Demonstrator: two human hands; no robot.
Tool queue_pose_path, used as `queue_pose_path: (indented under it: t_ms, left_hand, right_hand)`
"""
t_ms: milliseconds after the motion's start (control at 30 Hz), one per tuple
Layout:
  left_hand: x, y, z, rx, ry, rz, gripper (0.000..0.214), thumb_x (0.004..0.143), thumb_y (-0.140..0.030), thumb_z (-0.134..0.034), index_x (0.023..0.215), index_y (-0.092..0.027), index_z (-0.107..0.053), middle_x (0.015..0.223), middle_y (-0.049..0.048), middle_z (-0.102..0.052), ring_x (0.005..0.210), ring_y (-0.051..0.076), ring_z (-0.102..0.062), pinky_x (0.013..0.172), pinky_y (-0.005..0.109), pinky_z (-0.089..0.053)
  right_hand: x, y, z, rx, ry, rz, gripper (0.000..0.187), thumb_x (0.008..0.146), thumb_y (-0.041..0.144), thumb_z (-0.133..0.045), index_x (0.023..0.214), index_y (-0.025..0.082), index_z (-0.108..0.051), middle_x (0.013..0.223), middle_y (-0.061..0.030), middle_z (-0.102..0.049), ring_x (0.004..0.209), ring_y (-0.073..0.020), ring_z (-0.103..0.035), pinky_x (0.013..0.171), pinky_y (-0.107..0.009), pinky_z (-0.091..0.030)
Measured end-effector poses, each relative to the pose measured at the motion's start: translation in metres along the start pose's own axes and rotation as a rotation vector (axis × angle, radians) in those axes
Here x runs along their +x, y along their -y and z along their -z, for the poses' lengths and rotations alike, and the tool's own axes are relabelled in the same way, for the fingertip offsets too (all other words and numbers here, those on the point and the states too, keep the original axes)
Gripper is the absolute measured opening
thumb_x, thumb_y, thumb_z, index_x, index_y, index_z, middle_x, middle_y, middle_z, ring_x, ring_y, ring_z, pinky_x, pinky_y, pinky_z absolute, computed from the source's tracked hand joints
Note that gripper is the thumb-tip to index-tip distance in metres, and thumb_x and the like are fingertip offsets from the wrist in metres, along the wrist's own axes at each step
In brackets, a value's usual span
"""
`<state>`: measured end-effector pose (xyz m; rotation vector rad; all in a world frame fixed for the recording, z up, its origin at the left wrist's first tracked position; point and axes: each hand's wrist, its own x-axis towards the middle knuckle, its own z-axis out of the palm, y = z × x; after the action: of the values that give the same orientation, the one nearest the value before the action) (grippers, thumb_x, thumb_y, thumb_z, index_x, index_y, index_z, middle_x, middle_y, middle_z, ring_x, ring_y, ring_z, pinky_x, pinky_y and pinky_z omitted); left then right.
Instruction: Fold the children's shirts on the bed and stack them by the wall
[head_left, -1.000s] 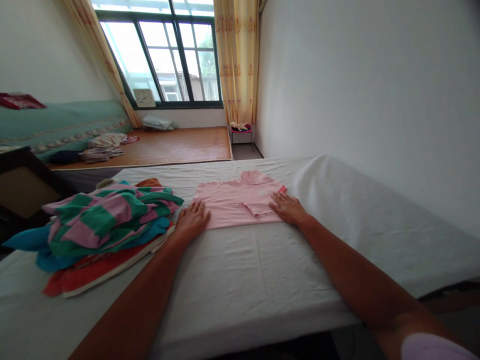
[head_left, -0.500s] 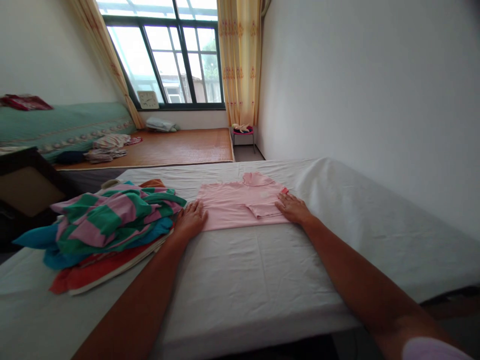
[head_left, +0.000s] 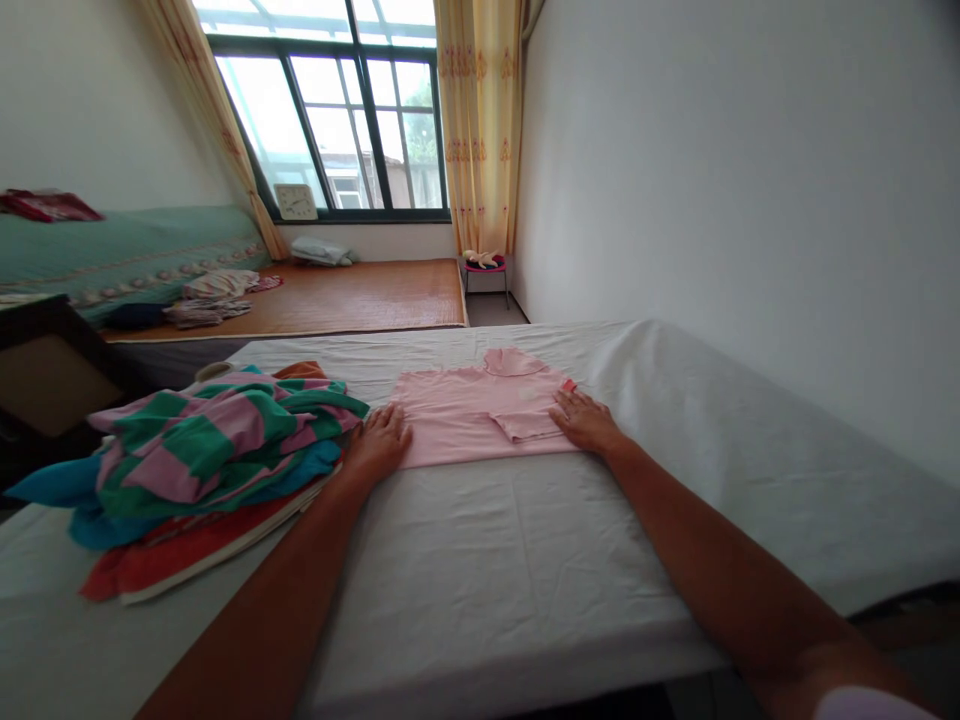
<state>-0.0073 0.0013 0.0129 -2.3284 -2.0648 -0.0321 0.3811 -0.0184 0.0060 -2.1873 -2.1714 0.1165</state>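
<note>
Two unclenched hands [head_left: 586,421] flat on pink shirt [head_left: 457,415], clothes heap [head_left: 225,440] beside left hand [head_left: 381,441], sheet [head_left: 480,570] beneath

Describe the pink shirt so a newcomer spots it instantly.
Start at the white sheet across the foreground. On it, between the left hand and right hand, lies the pink shirt. It's plain pale pink and laid flat, unlike the rumpled multicoloured clothes heap to its left.

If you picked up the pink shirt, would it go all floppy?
Probably yes: the pink shirt looks like thin, wrinkled cloth. Its folded-over sleeve might flop loose, since nothing visible fastens it. Lying so flat, it seems unlikely to roll.
</note>
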Motion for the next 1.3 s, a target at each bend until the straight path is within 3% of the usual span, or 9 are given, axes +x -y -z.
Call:
queue_pose_path:
  t_ms: [167,400,533,633,733,967,1300]
  left_hand:
    - [0.003,-0.016,0.009,0.039,-0.029,-0.136,0.052,0.096,-0.041,-0.026,0.139,-0.021,-0.046,0.153,0.0081,-0.034,0.141,0.025,-0.028,0.114,0.045,-0.019]
    - [0.04,-0.077,0.018,-0.062,-0.003,-0.463,0.054,0.098,-0.045,-0.024,0.141,-0.018,-0.044,0.151,0.0089,-0.037,0.142,0.02,-0.028,0.115,0.036,-0.02]
    - [0.07,-0.096,0.007,-0.099,0.074,-0.548,0.053,0.099,-0.038,-0.019,0.143,-0.019,-0.04,0.151,0.0052,-0.037,0.142,0.015,-0.027,0.115,0.03,-0.018]
    - [0.086,-0.087,-0.004,-0.104,0.087,-0.489,0.058,0.098,-0.043,-0.016,0.148,-0.019,-0.031,0.156,0.0044,-0.027,0.144,0.017,-0.02,0.116,0.035,-0.016]
    - [0.095,-0.065,-0.011,-0.084,0.039,-0.339,0.062,0.096,-0.051,-0.019,0.15,-0.022,-0.029,0.158,0.0042,-0.019,0.146,0.021,-0.014,0.116,0.041,-0.013]
    - [0.107,-0.023,-0.013,-0.065,0.061,-0.126,0.068,0.094,-0.056,-0.016,0.152,-0.021,-0.023,0.159,0.0046,-0.012,0.146,0.022,-0.009,0.116,0.044,-0.011]
    - [0.112,-0.011,-0.012,-0.086,0.029,0.061,0.071,0.092,-0.052,-0.017,0.151,-0.013,-0.022,0.158,0.0076,-0.019,0.145,0.025,-0.015,0.116,0.047,-0.016]
  right_hand:
    - [-0.005,0.017,0.017,-0.117,-0.042,0.05,0.055,0.096,0.045,-0.025,0.144,0.021,-0.039,0.155,-0.008,-0.029,0.143,-0.0283,-0.018,0.111,-0.059,-0.014]
    - [0.035,0.069,0.041,-0.023,0.064,0.55,0.058,0.095,0.056,-0.029,0.145,0.028,-0.039,0.151,-0.0034,-0.037,0.139,-0.0237,-0.031,0.114,-0.041,-0.023]
    - [0.063,0.08,0.026,0.058,0.128,0.615,0.055,0.097,0.052,-0.024,0.146,0.03,-0.037,0.152,0.0013,-0.036,0.139,-0.0185,-0.032,0.114,-0.034,-0.023]
    - [0.077,0.068,0.013,0.056,0.108,0.541,0.057,0.098,0.049,-0.02,0.148,0.025,-0.033,0.155,-0.0005,-0.028,0.142,-0.0185,-0.024,0.116,-0.035,-0.018]
    - [0.083,0.051,0.006,0.04,0.081,0.436,0.061,0.097,0.051,-0.019,0.151,0.022,-0.026,0.157,-0.0024,-0.022,0.144,-0.02,-0.018,0.117,-0.039,-0.014]
    - [0.085,0.034,0.0,0.027,0.024,0.308,0.063,0.096,0.053,-0.017,0.151,0.023,-0.026,0.158,-0.0014,-0.021,0.144,-0.0195,-0.018,0.117,-0.04,-0.012]
    - [0.092,0.014,-0.003,-0.033,0.003,0.065,0.06,0.096,0.049,-0.018,0.15,0.024,-0.026,0.157,-0.0007,-0.023,0.143,-0.0186,-0.019,0.116,-0.043,-0.014]
